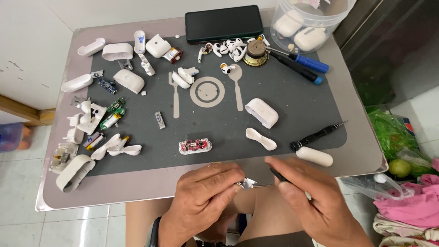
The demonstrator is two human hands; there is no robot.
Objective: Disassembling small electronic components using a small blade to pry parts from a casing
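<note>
Left hand (203,194) pinches small metal part (247,184) at bottom centre, just off table edge (151,183). Right hand (315,196) grips dark tool (277,174) beside it. Red circuit board (195,146) near; mat (292,105) centre-right open.

A small red circuit board (195,146) lies near the grey rubber mat's (292,98) front edge; a black glass phone (223,24) at its back edge; a clear plastic tub (315,23) on the table's back right corner.
</note>
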